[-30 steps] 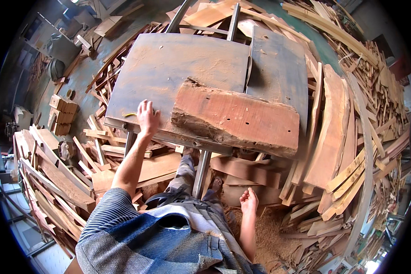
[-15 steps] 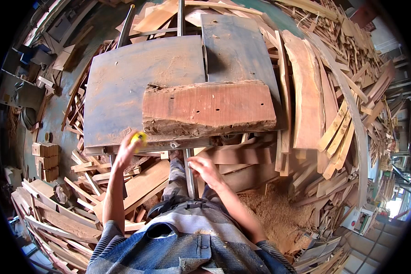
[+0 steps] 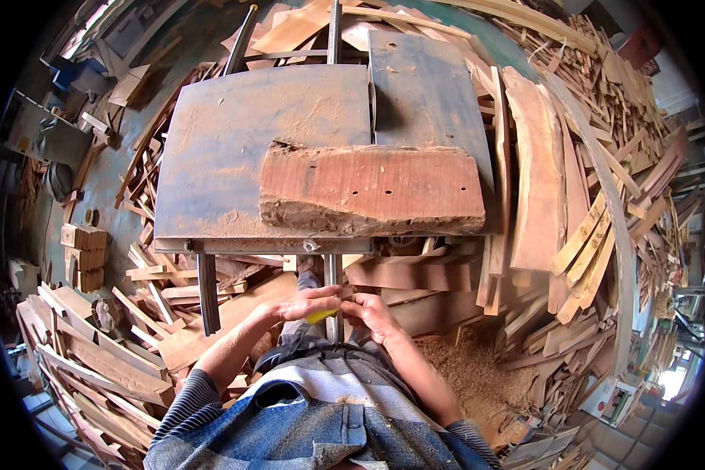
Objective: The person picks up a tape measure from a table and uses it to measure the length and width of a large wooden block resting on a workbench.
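Note:
In front of my waist, above the metal rail, my two hands meet. My left hand is wrapped over a small yellow tape measure, mostly covered by the fingers. The fingertips of my right hand are curled together right beside it; whatever they pinch is too small to make out. Beyond my hands a rough reddish wood slab with bark along its edges and a few small dark holes lies flat across the dusty metal saw table. Neither hand touches the slab.
A long live-edge board and narrow strips stand right of the table. Offcuts are heaped at lower left, and sawdust is piled at lower right. A dark metal bar sticks out below the table's left front.
My left hand has come back from the table's front left edge with the tape measure and now meets my right hand. The right hand has shifted slightly; the slab stays on the table.

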Demonstrator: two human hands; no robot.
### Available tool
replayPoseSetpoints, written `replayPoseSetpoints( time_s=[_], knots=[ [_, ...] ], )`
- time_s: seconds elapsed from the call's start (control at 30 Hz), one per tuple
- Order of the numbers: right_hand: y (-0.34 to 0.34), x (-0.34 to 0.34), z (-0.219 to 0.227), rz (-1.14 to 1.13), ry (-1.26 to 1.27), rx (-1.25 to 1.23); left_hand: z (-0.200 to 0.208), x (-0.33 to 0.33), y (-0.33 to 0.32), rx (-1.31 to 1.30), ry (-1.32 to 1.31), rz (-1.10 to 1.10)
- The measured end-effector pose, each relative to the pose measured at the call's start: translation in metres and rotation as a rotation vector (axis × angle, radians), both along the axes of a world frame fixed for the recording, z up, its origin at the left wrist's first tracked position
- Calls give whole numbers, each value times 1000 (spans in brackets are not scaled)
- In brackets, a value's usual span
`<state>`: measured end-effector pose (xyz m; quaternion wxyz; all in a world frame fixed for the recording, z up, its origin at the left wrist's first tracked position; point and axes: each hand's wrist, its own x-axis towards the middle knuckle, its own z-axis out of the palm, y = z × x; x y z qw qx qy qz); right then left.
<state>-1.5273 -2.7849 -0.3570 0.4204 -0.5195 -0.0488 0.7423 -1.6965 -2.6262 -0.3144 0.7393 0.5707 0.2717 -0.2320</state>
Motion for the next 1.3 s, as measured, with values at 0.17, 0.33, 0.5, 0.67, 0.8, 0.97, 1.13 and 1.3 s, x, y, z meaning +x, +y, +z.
replayPoseSetpoints(
  time_s=[0.17,0.33,0.5,0.67,0.8,0.97,1.13,1.3],
  knots=[
    [-13,0,-4,-29,-69,-2,-6,11,-1,128,-64,-238],
    [-13,37,17,-239,-272,24,-22,-7,26,362,-74,-338],
    [-28,165,3,-582,-585,65,-26,-66,121,551,149,-93],
    [-21,299,-9,-677,-847,53,14,-74,208,761,233,82],
    [37,349,-17,-633,-897,20,16,-60,253,908,146,86],
    [101,384,-49,-600,-954,-94,-19,-27,299,937,220,149],
    [129,408,-89,-565,-1076,-164,-35,1,317,1019,267,75],
    [132,430,-119,-574,-1152,-121,-42,11,330,1052,279,29]
  ],
)
